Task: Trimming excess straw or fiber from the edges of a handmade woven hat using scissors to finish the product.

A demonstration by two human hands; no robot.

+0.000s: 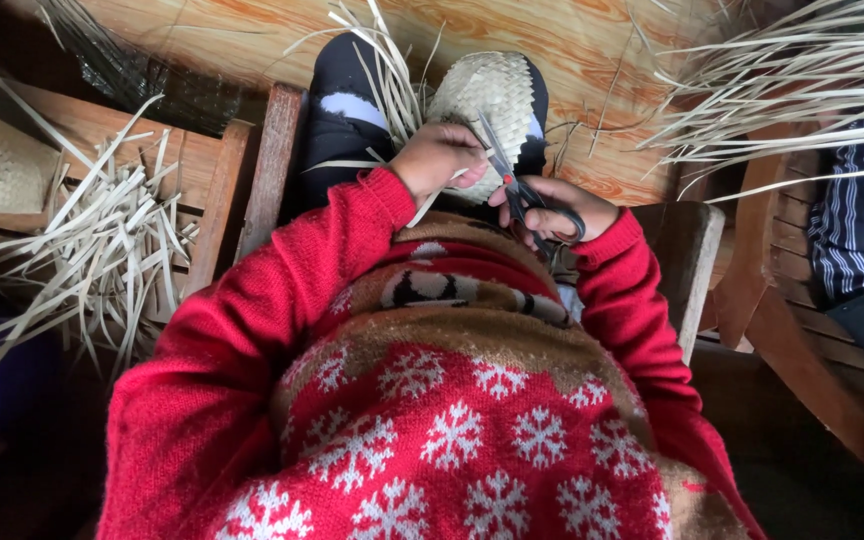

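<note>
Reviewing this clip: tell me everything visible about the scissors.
The scissors have dark metal blades, a reddish pivot and black loop handles. The right hand holds them, fingers through the loops. The blades point up and away, slightly parted, with the tips over the woven piece on the person's lap. The left hand grips that piece and a pale strip beside the blades. Whether the blades touch the weave cannot be told.
</note>
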